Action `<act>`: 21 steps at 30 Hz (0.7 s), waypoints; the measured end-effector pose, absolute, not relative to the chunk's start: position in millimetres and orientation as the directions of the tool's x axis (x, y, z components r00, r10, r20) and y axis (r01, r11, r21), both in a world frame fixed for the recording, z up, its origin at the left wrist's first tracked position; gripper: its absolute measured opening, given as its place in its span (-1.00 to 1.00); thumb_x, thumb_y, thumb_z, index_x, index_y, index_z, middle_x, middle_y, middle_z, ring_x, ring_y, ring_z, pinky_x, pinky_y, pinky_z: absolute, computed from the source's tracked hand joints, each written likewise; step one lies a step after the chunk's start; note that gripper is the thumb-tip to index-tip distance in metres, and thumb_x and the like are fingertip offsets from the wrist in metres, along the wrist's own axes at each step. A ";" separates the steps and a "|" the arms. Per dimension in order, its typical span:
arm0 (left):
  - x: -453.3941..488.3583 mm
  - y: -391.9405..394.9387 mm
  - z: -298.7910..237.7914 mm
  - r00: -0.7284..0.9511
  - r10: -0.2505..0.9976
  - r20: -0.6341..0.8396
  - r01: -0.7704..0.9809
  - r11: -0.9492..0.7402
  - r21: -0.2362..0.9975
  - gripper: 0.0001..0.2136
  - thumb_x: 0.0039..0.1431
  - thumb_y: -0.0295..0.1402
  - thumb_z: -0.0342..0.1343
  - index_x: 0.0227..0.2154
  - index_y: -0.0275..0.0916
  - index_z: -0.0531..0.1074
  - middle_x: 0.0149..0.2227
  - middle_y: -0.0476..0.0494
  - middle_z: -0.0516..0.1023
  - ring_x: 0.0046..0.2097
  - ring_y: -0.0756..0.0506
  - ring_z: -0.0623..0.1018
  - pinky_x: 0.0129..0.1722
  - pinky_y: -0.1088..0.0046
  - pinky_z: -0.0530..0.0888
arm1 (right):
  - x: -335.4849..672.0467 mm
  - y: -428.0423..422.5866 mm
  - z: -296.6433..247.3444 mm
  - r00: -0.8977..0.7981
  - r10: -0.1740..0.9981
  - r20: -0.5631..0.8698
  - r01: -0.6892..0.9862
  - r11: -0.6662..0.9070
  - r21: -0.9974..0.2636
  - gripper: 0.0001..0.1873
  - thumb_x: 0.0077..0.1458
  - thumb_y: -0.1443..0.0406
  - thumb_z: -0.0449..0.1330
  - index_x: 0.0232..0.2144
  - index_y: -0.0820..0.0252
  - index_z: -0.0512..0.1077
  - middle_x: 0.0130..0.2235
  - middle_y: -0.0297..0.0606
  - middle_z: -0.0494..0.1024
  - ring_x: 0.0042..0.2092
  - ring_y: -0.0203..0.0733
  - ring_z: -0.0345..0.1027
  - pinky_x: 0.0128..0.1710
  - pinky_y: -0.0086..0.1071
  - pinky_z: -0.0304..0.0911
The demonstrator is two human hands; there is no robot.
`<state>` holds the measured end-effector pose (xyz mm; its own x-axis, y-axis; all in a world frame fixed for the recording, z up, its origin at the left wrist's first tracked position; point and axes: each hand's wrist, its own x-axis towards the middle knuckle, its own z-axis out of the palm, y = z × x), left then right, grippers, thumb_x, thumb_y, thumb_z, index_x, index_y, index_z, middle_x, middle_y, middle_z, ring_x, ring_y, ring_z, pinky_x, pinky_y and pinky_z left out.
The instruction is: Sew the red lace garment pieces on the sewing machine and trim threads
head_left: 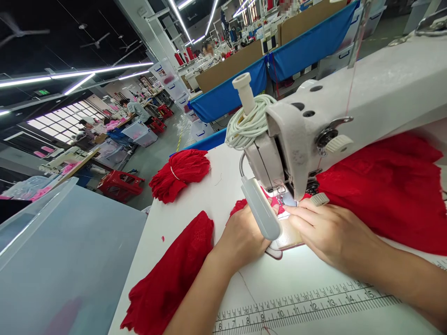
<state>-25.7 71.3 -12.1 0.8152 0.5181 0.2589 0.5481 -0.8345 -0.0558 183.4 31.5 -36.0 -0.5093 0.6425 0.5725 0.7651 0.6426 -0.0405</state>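
A white sewing machine stands over the worktable, its presser foot down by a small piece of red fabric. My left hand lies over this fabric left of the needle, closed on it; a grey clip-on lamp hides part of its fingers. My right hand is closed, index finger and thumb reaching to the fabric's edge just right of the presser foot. How tightly its fingertips grip the fabric is hard to see.
A tied red fabric bundle and a red fabric stack lie left on the white table. More red cloth lies behind my right hand. A printed ruler runs along the front. A plastic bin stands left.
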 end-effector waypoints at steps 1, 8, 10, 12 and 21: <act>-25.6 71.4 -12.0 0.816 0.516 0.262 0.547 -0.835 -0.056 -0.77 0.27 -0.41 -0.08 -0.24 -0.32 0.49 -0.13 -0.27 0.57 -0.09 -0.19 0.56 -0.05 0.10 0.54 | 183.4 31.4 -36.2 -0.506 0.645 0.573 0.766 0.641 -0.045 -0.70 0.07 0.55 -0.05 -0.36 0.23 0.44 -0.25 -0.15 0.57 -0.35 -0.19 0.34 -0.46 -0.32 0.10; -25.5 70.6 -11.0 0.818 0.510 0.267 0.543 -0.837 -0.064 -0.76 0.28 -0.41 -0.09 -0.24 -0.31 0.49 -0.16 -0.26 0.58 -0.12 -0.17 0.56 -0.06 0.13 0.55 | 184.0 30.3 -36.2 -0.505 0.655 0.562 0.766 0.640 -0.058 -0.72 0.06 0.56 -0.03 -0.37 0.22 0.43 -0.24 -0.15 0.57 -0.35 -0.19 0.34 -0.45 -0.33 0.09; -25.2 70.5 -10.5 0.814 0.519 0.262 0.550 -0.833 -0.060 -0.76 0.29 -0.40 -0.10 -0.22 -0.31 0.48 -0.16 -0.26 0.58 -0.12 -0.17 0.56 -0.06 0.12 0.55 | 183.5 29.9 -37.7 -0.504 0.656 0.562 0.765 0.641 -0.063 -0.73 0.06 0.55 -0.02 -0.37 0.22 0.42 -0.25 -0.16 0.56 -0.34 -0.18 0.34 -0.45 -0.32 0.09; -24.8 70.6 -10.2 0.811 0.525 0.258 0.555 -0.830 -0.057 -0.76 0.29 -0.39 -0.09 -0.20 -0.31 0.48 -0.16 -0.26 0.57 -0.10 -0.18 0.56 -0.06 0.11 0.54 | 182.1 29.3 -40.6 -0.480 0.667 0.570 0.772 0.630 -0.087 -0.72 0.07 0.55 -0.03 -0.35 0.22 0.42 -0.26 -0.16 0.56 -0.32 -0.17 0.34 -0.43 -0.32 0.09; -23.7 68.9 -11.7 0.807 0.518 0.283 0.557 -0.827 -0.077 -0.76 0.30 -0.39 -0.08 -0.19 -0.33 0.48 -0.20 -0.26 0.57 -0.17 -0.16 0.56 -0.15 0.20 0.57 | 182.9 27.9 -39.5 -0.458 0.672 0.581 0.768 0.628 -0.121 -0.70 0.08 0.57 -0.02 -0.34 0.26 0.47 -0.28 -0.15 0.56 -0.35 -0.18 0.30 -0.43 -0.34 0.09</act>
<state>-23.7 68.9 -11.7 0.8073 0.5177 0.2833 0.5572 -0.8268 -0.0770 182.9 27.9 -39.5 -0.4584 0.6725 0.5811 0.7685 0.6283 -0.1209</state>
